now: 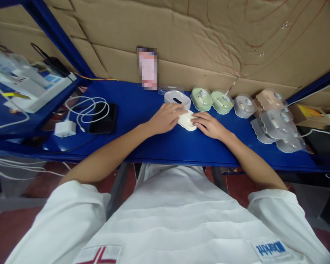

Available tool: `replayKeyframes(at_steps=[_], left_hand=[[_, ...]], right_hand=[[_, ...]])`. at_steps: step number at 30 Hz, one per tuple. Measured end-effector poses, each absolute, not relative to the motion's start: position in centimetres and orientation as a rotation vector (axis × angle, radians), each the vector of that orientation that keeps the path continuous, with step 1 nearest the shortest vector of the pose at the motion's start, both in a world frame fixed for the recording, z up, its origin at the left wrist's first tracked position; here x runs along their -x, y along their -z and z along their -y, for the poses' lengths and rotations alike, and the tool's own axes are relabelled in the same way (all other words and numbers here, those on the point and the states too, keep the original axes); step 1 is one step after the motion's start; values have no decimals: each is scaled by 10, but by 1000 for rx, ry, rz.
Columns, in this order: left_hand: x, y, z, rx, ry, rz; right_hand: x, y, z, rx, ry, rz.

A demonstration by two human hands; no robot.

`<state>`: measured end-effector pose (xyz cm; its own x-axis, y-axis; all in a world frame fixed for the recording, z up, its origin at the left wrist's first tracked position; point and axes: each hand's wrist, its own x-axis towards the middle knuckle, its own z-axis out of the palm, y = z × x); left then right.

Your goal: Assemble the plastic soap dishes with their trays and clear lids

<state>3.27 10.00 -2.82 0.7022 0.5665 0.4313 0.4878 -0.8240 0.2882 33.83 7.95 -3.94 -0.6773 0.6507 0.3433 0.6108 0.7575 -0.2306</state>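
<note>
A cream-coloured oval plastic piece [187, 120] lies low over the blue table in front of me, between my two hands. My left hand [166, 118] grips it from the left, fingers bent over its upper edge. From the right, my right hand [209, 124] holds its other end, with fingertips on its top and side. The fingers partly cover the piece. Just behind my left hand stands a pale grey-white oval box [178, 98] with a dark slot in its top. The slot's inside cannot be made out.
Green packaged boxes [201, 99] and a grey one [244, 106] stand at the back, with stacked ones [277, 123] to the right. A black phone [103, 119], white cable and charger [65, 128] lie left. Another phone [147, 69] leans on the cardboard wall [112, 29].
</note>
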Motion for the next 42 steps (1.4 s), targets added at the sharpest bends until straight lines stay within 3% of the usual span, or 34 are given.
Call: replayKeyframes(at_steps=[6, 17, 30, 36, 42], left_hand=[[-6, 38, -134, -2756, -691, -1262], [-20, 24, -101, -2797, -690, -753], [-10, 20, -111, -2739, -652, -692], [-3, 18, -128, -2608, -873, -1011], [1, 41, -159, -2582, -488, -1376]], right_hand=[[-335, 38, -72, 975, -207, 2467], [-336, 36, -73, 899, -36, 2500], [-323, 29, -64, 786, 149, 2689], [-324, 30, -64, 817, 153, 2684], [-331, 34, -71, 831, 117, 2643]])
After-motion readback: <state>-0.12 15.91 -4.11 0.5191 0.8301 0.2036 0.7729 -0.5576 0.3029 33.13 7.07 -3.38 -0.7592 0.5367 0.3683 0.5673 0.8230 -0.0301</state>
